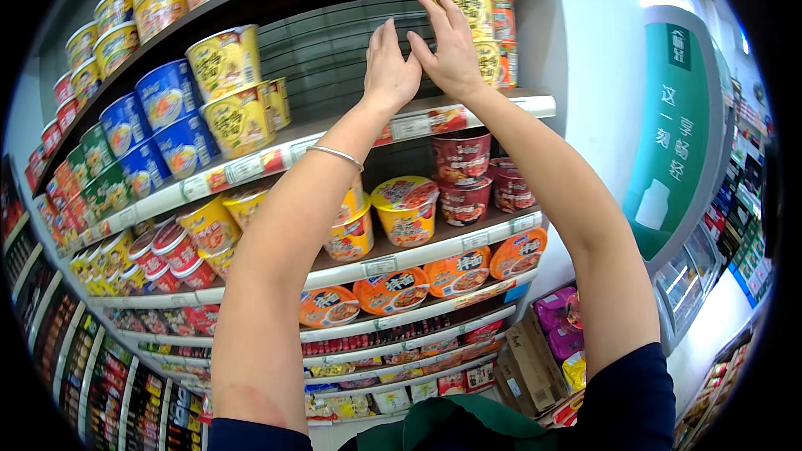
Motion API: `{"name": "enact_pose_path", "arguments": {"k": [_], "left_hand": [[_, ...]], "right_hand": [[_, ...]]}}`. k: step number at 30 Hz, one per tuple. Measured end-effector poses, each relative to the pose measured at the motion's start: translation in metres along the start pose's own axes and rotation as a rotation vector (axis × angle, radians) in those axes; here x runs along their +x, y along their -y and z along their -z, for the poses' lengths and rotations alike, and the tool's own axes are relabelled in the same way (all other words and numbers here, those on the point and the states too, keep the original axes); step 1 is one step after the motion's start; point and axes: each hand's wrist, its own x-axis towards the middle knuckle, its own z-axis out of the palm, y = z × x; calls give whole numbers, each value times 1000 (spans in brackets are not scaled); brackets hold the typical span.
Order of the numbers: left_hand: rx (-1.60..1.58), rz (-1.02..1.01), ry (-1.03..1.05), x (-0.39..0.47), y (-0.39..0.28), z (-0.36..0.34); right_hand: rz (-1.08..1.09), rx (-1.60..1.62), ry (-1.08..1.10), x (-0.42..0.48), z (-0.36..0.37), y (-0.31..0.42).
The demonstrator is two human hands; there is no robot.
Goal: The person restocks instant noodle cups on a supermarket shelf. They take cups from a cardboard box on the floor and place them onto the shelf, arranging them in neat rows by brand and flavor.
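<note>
Both my arms reach up to a dark shop shelf stocked with instant noodle cups. My left hand, a bangle on its wrist, is raised before the wire back of the shelf with nothing in it. Close beside it, my right hand is spread, its fingertips in front of a yellow noodle cup; whether they touch it I cannot tell. That cup stands on another yellow cup, partly behind my right hand, with orange cups to their right. Stacked yellow cups stand left of my hands.
A shelf edge with price tags runs below my hands. Lower shelves hold dark red cups, a yellow tub and orange noodle bowls. Blue cups stand further left. Cardboard boxes lie low right, near a green-fronted cooler.
</note>
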Motion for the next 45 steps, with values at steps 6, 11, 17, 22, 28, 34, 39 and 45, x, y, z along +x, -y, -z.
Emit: {"name": "enact_pose_path", "arguments": {"k": [6,11,17,22,28,34,39,45], "left_hand": [[122,-138,-150,-14,32,76],[354,-229,-355,-20,62,148],[447,-79,-413,-31,94,229],[311,214,-373,-39,119,265],[-57,309,-286,-36,143,276],[16,424,-183,-31,118,268],[-54,434,-159,-25,123,262],[-51,409,-335,-28,134,264]], "right_hand": [[-170,236,24,7,-59,49],[-260,379,39,20,-105,106],[-419,465,192,37,-138,159],[-711,591,408,41,-161,185],[-746,627,409,44,-180,208],[-785,439,470,45,-192,219],[-798,445,418,38,-198,215],[-861,647,477,32,-195,199]]}}
